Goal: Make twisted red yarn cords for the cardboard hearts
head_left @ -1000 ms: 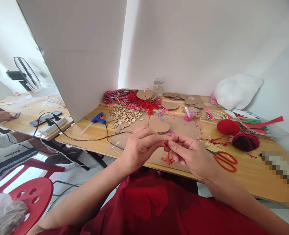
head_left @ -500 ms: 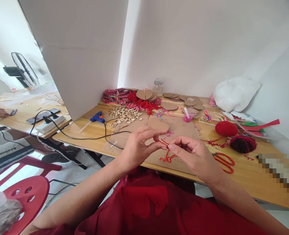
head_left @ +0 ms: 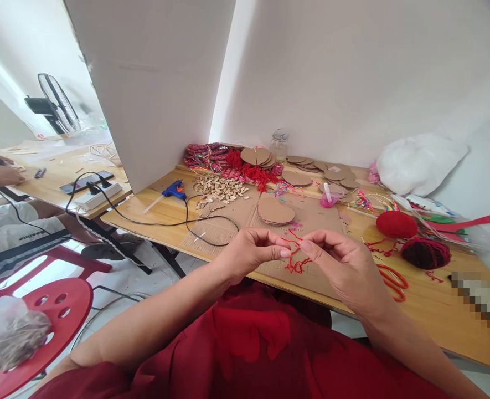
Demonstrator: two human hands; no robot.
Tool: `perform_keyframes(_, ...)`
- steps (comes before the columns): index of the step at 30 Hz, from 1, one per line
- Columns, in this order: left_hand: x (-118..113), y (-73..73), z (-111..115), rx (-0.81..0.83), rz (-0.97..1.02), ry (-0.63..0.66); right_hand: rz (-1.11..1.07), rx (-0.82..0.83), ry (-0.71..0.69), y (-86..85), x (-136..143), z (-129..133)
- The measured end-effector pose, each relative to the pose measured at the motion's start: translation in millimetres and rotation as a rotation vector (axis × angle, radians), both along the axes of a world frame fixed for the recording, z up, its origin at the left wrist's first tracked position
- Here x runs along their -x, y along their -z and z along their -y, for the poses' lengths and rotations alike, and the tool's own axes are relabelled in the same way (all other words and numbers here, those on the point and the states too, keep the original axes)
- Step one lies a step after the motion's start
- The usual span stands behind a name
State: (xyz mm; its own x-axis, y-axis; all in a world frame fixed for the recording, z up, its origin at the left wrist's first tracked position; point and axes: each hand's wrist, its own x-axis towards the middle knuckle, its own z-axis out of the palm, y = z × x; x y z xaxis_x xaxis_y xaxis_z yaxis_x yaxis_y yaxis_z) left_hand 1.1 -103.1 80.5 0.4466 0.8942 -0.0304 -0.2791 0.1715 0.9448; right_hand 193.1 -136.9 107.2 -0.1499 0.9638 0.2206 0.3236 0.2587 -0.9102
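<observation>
Between my two hands hangs a thin strand of red yarn (head_left: 298, 266), its loose curls dangling below the fingers over the cardboard sheet (head_left: 253, 233). My left hand (head_left: 255, 252) pinches one part of the yarn between thumb and fingertips. With thumb and forefinger, my right hand (head_left: 340, 257) grips the yarn a short way to the right. Just beyond the hands lie round cardboard discs (head_left: 276, 211). Close by the right wrist are orange-handled scissors (head_left: 394, 282), partly hidden by that hand.
A blue glue gun (head_left: 175, 189) with a black cord lies left of a shell-like heap (head_left: 220, 189). Red yarn balls (head_left: 396, 224) and a white stuffing bag (head_left: 421, 160) are at right. Braided bundles (head_left: 207, 156) line the back. Another person's hand (head_left: 4, 174) is far left.
My view has shifted, so the table things sit further right. The left hand's fingers have come down and closed in a pinch on the yarn, which stays between both hands.
</observation>
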Motion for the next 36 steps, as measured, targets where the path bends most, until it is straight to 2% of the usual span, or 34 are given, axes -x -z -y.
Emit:
perform_keyframes(3, -2.5, 1.2, 1.7, 0.052, 0.073, -0.023, 0.024, -0.023, -0.002, 2.4, -0.3, 1.6)
perform_keyframes(9, -1.6, -4.7, 3.6, 0.043, 0.099, -0.102, 0.042, -0.026, -0.007, 2.3, 1.7, 3.4)
perform_keyframes(14, -0.4, -6.2, 5.0, -0.071, 0.067, -0.086, 0.054, -0.013, -0.024, 1.1, 2.5, 5.1)
perform_keyframes(19, 0.6, -6.2, 6.3, -0.041, 0.067, -0.092, 0.117, -0.015, -0.029, 0.5, 3.9, 8.5)
perform_keyframes(24, 1.5, -4.6, 6.3, -0.034, 0.061, -0.09, 0.092, -0.013, -0.039, 0.1, 5.1, 10.2)
perform_keyframes(36, 2.9, -2.0, 8.0, -0.11, 0.059, -0.113, 0.057, 0.019, -0.06, 0.0, 8.3, 9.2)
